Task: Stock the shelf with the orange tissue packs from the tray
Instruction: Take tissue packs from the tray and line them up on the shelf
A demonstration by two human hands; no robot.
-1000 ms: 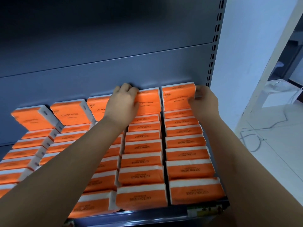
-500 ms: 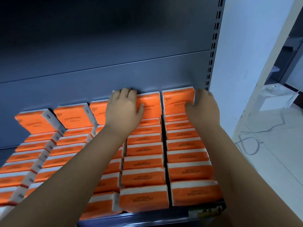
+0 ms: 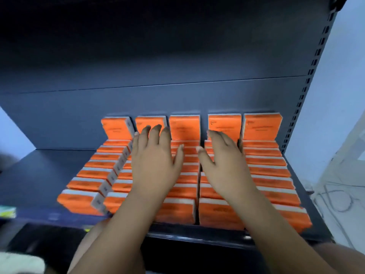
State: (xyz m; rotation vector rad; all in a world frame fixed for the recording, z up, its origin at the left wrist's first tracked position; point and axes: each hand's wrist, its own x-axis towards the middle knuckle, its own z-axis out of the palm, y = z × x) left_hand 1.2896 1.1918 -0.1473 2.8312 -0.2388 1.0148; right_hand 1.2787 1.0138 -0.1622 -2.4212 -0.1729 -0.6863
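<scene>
The orange tissue packs (image 3: 262, 127) stand on the shelf (image 3: 39, 175) in five rows running from the front edge to the back panel, each row ending in one pack leaning upright against the panel. The rightmost row shows about nine packs; the middle rows are partly covered by the forearms, so their count cannot be told. Each pack is a flat rectangular block in glossy orange wrap with a white band along one edge and small dark print, blurred here. The left hand (image 3: 156, 165) lies palm down, fingers spread and empty, over the second and third rows, fingertips at the upright packs. The right hand (image 3: 225, 165), also flat, spread and holding nothing, lies over the fourth row, thumb nearly meeting the left thumb. The shelf is dark blue-grey painted metal, bare to the left of the left hand. Right of the right hand a slotted metal upright (image 3: 312, 76) rises beside a pale wall (image 3: 335, 95).
</scene>
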